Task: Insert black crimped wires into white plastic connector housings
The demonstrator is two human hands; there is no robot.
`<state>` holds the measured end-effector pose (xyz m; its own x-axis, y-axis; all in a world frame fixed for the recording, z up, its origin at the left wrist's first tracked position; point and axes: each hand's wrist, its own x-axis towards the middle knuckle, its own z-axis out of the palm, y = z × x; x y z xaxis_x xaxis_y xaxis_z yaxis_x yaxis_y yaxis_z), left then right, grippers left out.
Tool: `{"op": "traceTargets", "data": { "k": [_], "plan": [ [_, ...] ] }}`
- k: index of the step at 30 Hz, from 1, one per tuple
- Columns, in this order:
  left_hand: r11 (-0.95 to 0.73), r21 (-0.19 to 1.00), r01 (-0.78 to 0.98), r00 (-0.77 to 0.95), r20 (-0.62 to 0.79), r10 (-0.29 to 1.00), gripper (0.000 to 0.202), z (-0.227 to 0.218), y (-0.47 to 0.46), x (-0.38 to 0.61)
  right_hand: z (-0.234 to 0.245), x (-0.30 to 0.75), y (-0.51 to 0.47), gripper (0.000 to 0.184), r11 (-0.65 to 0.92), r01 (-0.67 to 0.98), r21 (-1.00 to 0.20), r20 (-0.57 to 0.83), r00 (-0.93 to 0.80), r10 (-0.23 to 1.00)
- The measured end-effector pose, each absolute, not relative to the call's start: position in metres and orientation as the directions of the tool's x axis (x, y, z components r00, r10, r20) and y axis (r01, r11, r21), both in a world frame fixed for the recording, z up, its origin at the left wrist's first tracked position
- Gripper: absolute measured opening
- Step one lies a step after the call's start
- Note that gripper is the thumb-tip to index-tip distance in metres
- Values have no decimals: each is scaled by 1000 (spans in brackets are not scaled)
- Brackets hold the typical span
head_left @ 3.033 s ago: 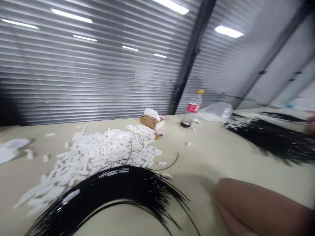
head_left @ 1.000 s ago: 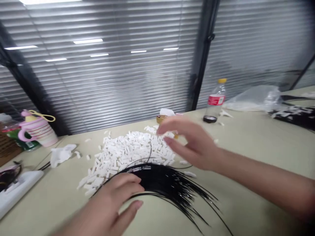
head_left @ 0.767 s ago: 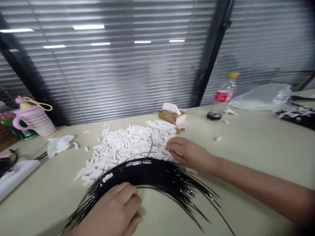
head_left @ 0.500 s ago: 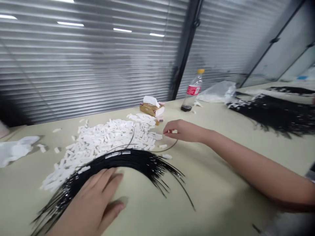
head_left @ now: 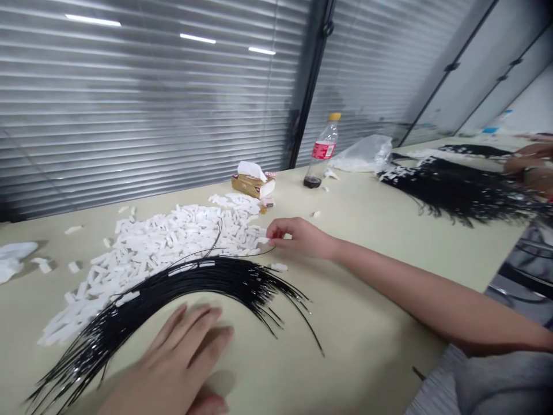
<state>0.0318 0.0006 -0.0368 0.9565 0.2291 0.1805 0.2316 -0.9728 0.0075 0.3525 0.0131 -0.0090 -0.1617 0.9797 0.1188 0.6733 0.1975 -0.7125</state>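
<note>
My left hand [head_left: 179,360] hovers palm down, fingers stretched out, just below a curved bundle of thin black wires [head_left: 203,282] with shiny metal tips. Nothing is in its fingers. At the right edge of a heap of small white plastic connector housings [head_left: 173,236], my right hand [head_left: 296,236] is closed in a pinch. A white housing [head_left: 262,240] shows at its fingertips. One loose black wire runs from the bundle to near the right thumb. A few white housings lie on top of the bundle.
Behind the heap stand a tissue box [head_left: 253,185] and a bottle with dark liquid [head_left: 322,153]. A clear plastic bag [head_left: 363,154] and another pile of black wires [head_left: 458,190] lie to the right, with another person's hands [head_left: 533,164] beside it. White crumpled plastic [head_left: 15,259] lies left.
My left hand has drawn back from the wire bundle toward me. My right hand stays by the heap's edge, its fingertips now at a white housing. The view has shifted right.
</note>
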Motion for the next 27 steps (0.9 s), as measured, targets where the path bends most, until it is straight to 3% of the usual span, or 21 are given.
{"op": "traceTargets", "data": {
  "k": [5,8,11,13,15,17,20,27],
  "plan": [
    [-885,218,411,908,-14,418,45,-2,0,81,-7,311,7,22,160,409,-898,102,-160,982],
    [-769,469,434,869,9,495,33,8,3,85,1,281,-2,25,127,313,-941,59,-217,974],
    [-390,845,366,727,2,687,17,8,2,68,8,256,-10,27,69,254,-965,-12,-304,953],
    [-86,976,200,609,-55,791,11,6,-3,53,11,241,-12,28,23,222,-975,-56,-346,937],
    [61,998,4,543,-54,838,20,5,-9,40,12,226,-10,28,-27,185,-982,-102,-408,907],
    [73,990,-121,512,-1,859,21,3,-15,31,9,212,-8,29,-82,136,-987,-141,-511,848],
    [79,985,-156,523,15,852,16,-4,-20,23,0,197,-7,31,-133,58,-989,-140,-630,764],
    [206,933,-293,586,5,811,17,-16,-16,18,-28,194,-9,30,-276,-97,-956,-139,-680,720]
  ]
}}
